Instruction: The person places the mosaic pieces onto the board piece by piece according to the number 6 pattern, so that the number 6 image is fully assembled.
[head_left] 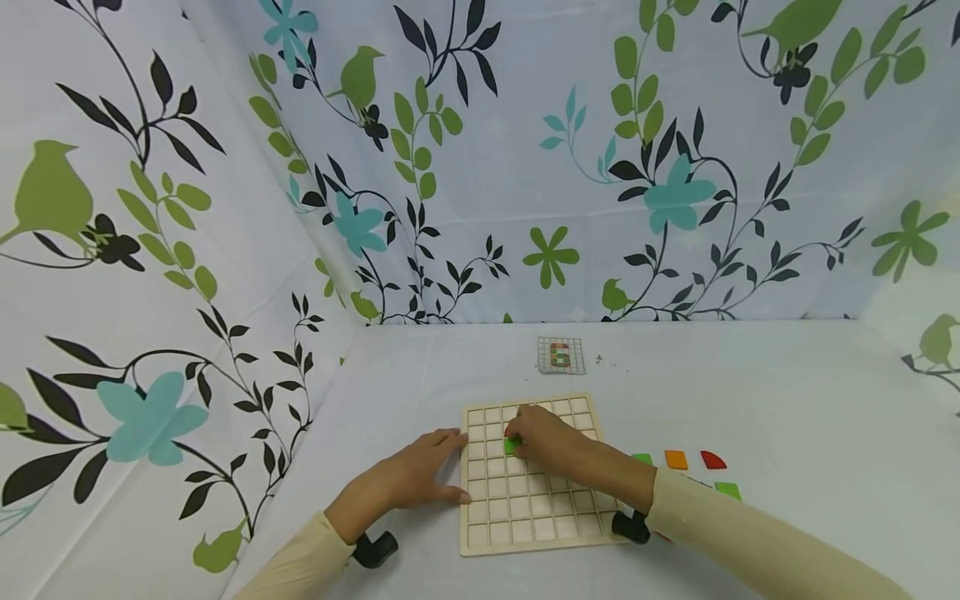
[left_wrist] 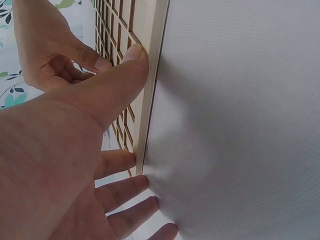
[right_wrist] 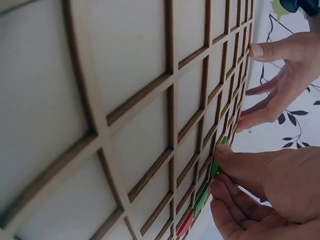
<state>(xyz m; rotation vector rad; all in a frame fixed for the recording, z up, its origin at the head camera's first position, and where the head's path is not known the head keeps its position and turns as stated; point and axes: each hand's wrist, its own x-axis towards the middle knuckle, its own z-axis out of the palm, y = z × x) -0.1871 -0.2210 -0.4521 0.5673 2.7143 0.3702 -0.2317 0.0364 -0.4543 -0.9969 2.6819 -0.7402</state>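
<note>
A wooden grid board [head_left: 498, 533] with square cells lies on the white cloth. My right hand [head_left: 551, 437] is over its upper middle, pinching a green tile [right_wrist: 215, 167] between thumb and fingertips, at the grid. Beside that tile in the right wrist view are another green tile [right_wrist: 201, 200] and a red tile [right_wrist: 185, 223] in the grid; the hand partly covers this area in the head view. My left hand [head_left: 420, 471] rests at the board's left edge, fingers extended. In the left wrist view its thumb [left_wrist: 134, 55] touches the wooden rim.
Loose pieces lie right of the board: an orange square [head_left: 676, 460], a red quarter-round piece [head_left: 713, 460] and green squares [head_left: 727, 490], some partly behind the right forearm. A small gridded card [head_left: 561, 356] with a coloured figure lies beyond the board. Patterned curtains [head_left: 480, 167] stand behind and left.
</note>
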